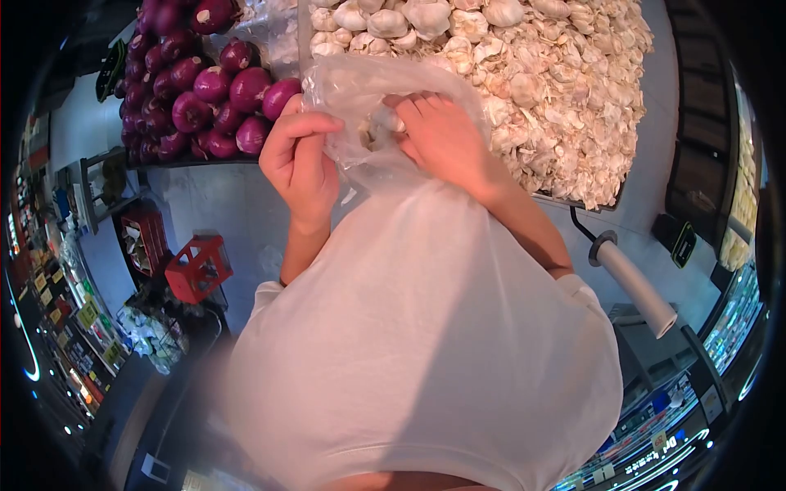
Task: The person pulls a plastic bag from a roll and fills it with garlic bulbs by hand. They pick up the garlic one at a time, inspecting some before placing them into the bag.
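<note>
The garlic bulb (pixel 381 124) sits low in the clear plastic bag (pixel 352 86), under the curled fingertips (pixel 409 106) of the right hand (pixel 446 143), which close on it (from inside the film or through it, I cannot tell). The left hand (pixel 301 155) pinches the bag's near edge, thumb against fingers. Pulling that edge taut would likely open the mouth wider. Beyond lies the garlic heap (pixel 540 90), with red onions (pixel 205 90) to its left.

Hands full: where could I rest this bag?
Bare grey strip right of the garlic, above the bag roll; another below the red onions, beside the red crate. Both piles are packed; left hand and right hand crowd the plastic bag.
</note>
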A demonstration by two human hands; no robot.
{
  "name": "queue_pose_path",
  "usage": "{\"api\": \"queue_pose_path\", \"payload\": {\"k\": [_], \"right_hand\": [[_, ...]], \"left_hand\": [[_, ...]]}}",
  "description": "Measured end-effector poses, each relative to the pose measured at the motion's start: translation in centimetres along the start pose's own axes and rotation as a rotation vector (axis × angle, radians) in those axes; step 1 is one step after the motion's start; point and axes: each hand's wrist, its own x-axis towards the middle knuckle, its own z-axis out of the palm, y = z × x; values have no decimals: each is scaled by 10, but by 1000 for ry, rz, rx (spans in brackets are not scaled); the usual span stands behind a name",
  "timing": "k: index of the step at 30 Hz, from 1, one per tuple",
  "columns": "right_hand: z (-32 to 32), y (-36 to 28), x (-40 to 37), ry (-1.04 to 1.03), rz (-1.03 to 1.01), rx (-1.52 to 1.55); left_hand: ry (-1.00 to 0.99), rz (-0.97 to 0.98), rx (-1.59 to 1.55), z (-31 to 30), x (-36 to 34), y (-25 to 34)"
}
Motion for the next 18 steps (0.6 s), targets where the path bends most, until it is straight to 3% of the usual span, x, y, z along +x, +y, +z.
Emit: {"api": "queue_pose_path", "payload": {"k": [7, 10, 13, 16, 18], "right_hand": [[-3, 0, 3, 136, -29, 35], [-19, -1, 5, 381, -26, 114], [-24, 27, 22, 727, 3, -79], [-30, 49, 33, 722, 214, -240], [-23, 79, 30, 638, 235, -311]], "left_hand": [[-9, -3, -17, 0, 3, 1], [-5, -16, -39, -2, 5, 1], [-37, -20, -10, -8, 3, 2], [-58, 7, 17, -11, 3, -1], [-63, 1, 19, -13, 1, -1]]}}
